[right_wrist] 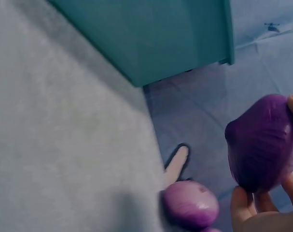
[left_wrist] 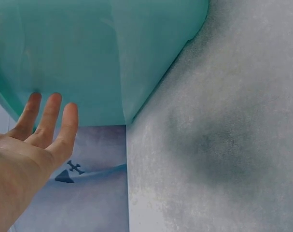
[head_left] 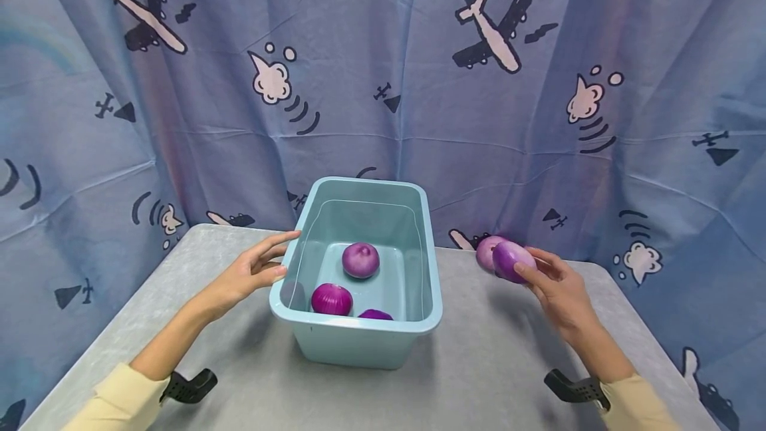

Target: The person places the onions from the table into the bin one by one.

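Head view alone shows three onions (head_left: 361, 261) inside the bin (head_left: 358, 346).

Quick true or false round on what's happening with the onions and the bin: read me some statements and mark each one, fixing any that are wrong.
1. The right hand holds an onion. True.
2. The bin is upside down. False: the blue bin stands with its open side up.
3. Three onions can be seen inside the blue bin. True.
4. The left hand is holding an onion. False: the left hand is at the blue bin's rim, with no onion in it.
5. The onion in the right hand is inside the bin. False: it is outside, to the right.
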The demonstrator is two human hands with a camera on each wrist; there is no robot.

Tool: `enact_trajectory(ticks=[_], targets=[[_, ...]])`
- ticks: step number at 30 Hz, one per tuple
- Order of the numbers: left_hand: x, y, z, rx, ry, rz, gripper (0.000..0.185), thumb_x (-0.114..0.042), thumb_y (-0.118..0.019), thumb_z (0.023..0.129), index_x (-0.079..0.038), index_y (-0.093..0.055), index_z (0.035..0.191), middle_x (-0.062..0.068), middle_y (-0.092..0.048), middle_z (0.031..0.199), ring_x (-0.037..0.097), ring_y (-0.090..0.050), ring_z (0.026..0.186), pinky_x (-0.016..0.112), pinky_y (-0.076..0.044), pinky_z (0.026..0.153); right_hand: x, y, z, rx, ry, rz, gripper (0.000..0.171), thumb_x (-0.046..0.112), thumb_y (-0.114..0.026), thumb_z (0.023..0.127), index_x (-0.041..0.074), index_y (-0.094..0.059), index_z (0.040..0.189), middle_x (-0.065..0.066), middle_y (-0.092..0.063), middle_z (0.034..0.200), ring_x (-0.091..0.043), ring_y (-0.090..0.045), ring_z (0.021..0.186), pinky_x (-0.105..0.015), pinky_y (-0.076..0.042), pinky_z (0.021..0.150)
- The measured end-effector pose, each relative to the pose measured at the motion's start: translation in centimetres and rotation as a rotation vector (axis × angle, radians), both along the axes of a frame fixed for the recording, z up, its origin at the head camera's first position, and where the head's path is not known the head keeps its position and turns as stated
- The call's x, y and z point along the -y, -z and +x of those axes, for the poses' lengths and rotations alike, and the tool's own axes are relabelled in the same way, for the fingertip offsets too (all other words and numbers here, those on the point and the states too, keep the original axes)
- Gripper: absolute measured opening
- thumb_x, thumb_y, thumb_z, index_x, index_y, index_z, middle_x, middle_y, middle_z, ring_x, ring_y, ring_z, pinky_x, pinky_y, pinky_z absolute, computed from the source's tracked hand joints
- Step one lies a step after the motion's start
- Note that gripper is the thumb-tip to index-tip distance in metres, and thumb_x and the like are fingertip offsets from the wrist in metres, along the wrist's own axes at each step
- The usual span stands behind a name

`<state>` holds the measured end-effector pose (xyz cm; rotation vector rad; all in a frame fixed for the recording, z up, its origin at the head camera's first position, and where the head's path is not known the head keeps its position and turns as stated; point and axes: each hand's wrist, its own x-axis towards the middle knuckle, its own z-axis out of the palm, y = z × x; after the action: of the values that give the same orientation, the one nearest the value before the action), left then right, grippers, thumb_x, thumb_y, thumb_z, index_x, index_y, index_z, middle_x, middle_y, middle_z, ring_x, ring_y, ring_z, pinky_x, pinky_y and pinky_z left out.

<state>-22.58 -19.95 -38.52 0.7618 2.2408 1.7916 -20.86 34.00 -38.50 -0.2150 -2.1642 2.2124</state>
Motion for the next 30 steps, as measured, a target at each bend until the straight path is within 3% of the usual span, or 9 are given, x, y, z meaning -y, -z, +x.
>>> enact_trajectory(ticks=[8, 12, 23, 30], targets=[[0.0, 0.0, 0.1, 0.000, -0.003, -0.007, 0.060, -0.020, -0.058, 0.103, -0.023, -0.036, 0.159, 0.020, -0.041, 0.153, 0.039, -0.052, 0.128, 0.057, -0.046, 0.100, 0.8, -3.1, -0.3, -0.117, -0.080, 0.030, 0.044, 0.016, -0.072, 0.097, 0.014, -0.053, 0.136, -0.008, -0.041, 0.130, -0.018, -0.043, 0.119, -0.021, -0.049, 0.092], [0.0, 0.0, 0.1, 0.003, -0.002, -0.010, 0.060, -0.020, -0.058, 0.103, -0.023, -0.036, 0.159, 0.020, -0.040, 0.153, 0.039, -0.051, 0.129, 0.057, -0.045, 0.100, 1.6, -4.4, -0.5, -0.139, -0.109, 0.047, 0.045, 0.018, -0.073, 0.097, 0.012, -0.054, 0.137, -0.010, -0.041, 0.132, -0.021, -0.041, 0.121, -0.020, -0.050, 0.091], [0.2, 0.1, 0.1, 0.006, 0.002, -0.007, 0.060, -0.020, -0.057, 0.103, -0.023, -0.035, 0.159, 0.022, -0.040, 0.153, 0.039, -0.050, 0.130, 0.057, -0.045, 0.100, 4.3, -6.9, -1.5, -0.158, -0.144, 0.239, 0.049, 0.032, -0.072, 0.097, 0.020, -0.055, 0.141, -0.012, -0.041, 0.143, -0.029, -0.036, 0.130, -0.018, -0.048, 0.090], [0.1, 0.0, 0.1, 0.006, -0.001, -0.007, 0.060, -0.021, -0.057, 0.103, -0.024, -0.035, 0.159, 0.022, -0.040, 0.152, 0.039, -0.050, 0.129, 0.057, -0.045, 0.100, 6.4, -7.9, -2.1, -0.203, -0.201, 0.158, 0.045, 0.023, -0.073, 0.097, 0.017, -0.057, 0.139, -0.015, -0.042, 0.142, -0.029, -0.043, 0.126, -0.022, -0.049, 0.093]])
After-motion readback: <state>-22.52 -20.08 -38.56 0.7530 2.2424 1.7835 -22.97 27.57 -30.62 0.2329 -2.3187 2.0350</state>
